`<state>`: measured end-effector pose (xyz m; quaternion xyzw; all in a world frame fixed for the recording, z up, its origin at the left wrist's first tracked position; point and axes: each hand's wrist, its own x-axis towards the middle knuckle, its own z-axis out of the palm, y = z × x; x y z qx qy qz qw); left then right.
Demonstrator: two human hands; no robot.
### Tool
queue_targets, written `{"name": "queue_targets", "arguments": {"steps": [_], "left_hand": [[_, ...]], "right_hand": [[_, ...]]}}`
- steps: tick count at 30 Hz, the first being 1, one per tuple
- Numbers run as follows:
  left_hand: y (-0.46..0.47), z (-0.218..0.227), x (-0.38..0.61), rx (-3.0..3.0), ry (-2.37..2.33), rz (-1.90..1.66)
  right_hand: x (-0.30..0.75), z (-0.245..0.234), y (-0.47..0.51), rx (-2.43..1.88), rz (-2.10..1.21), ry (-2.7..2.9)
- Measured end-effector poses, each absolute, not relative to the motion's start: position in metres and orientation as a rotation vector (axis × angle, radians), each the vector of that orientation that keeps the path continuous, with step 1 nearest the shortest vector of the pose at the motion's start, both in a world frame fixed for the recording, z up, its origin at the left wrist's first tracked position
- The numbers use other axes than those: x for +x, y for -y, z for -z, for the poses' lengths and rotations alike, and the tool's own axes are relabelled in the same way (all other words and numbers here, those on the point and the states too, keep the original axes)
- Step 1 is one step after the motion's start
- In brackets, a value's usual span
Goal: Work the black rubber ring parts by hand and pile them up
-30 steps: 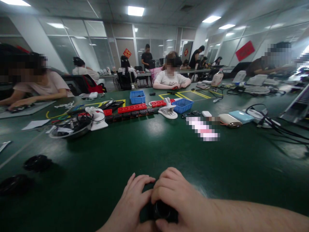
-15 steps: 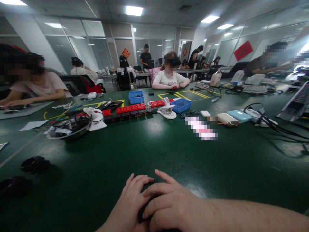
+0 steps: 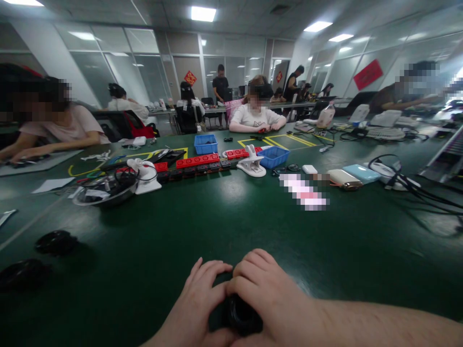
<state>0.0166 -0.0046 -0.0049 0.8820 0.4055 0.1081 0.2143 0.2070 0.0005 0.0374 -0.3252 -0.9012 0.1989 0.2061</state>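
While your left hand curls its fingers against the black part, your right hand clamps over it, probably bracing it on the table near you.

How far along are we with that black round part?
Done: perhaps the two black pieces lying left on the green table; I cannot tell their state. In hand: the left hand and right hand clasp one black round part. Left: this one is not yet set down.
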Motion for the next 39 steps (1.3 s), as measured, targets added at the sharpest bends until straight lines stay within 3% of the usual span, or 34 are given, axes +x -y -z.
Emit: {"name": "queue_targets", "arguments": {"steps": [16, 24, 33, 39], "left_hand": [[0.006, 0.003, 0.018, 2.452, -1.101, -0.402], [0.006, 0.007, 0.016, 2.463, -1.108, -0.376], [0.008, -0.008, 0.019, 2.445, -1.042, -0.321], [0.006, -0.028, 0.021, 2.410, -0.997, -0.191]], "right_hand": [[0.207, -0.051, -0.007, -0.399, -0.619, 2.718], [0.213, -0.059, -0.006, -0.490, -0.661, 2.697], [0.208, -0.034, 0.000, -0.764, -0.560, 2.506], [0.209, -0.044, -0.002, -0.409, -0.757, 2.590]]}}
